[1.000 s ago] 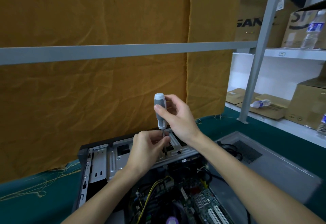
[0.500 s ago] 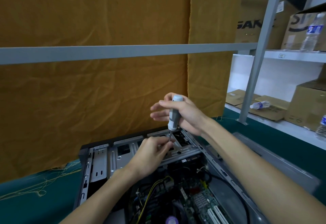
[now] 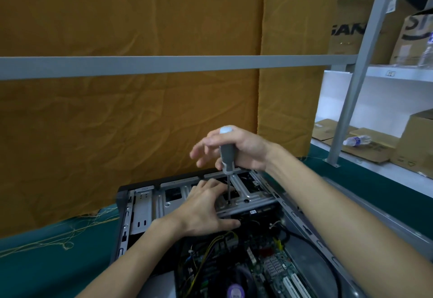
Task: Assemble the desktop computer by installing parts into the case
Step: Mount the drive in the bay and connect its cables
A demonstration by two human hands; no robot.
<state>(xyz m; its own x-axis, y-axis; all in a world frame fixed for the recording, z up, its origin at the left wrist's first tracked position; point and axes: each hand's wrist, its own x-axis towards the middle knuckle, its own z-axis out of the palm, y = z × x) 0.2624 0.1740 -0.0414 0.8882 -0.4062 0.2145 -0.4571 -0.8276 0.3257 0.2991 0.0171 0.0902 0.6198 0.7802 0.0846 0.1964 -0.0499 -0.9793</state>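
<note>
My head view is moderately lit and uneven; the white shelving (image 3: 365,100) at right is the brightest zone, so light reaches me mainly from that side; the case interior (image 3: 234,262) reads dim, with components sunk in shadow; I see no hard glare; the right hand's fingers (image 3: 199,154) show motion blur; wide-angle distortion bows the grey rail (image 3: 164,65) and stretches the forearms at the lower edge.

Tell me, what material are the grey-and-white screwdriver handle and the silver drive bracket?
Grey-and-white screwdriver handle: probably matte plastic or rubber, with no glints. Silver drive bracket: looks like bare stamped sheet metal, with a dull sheen, punched holes and folded edges.
</note>
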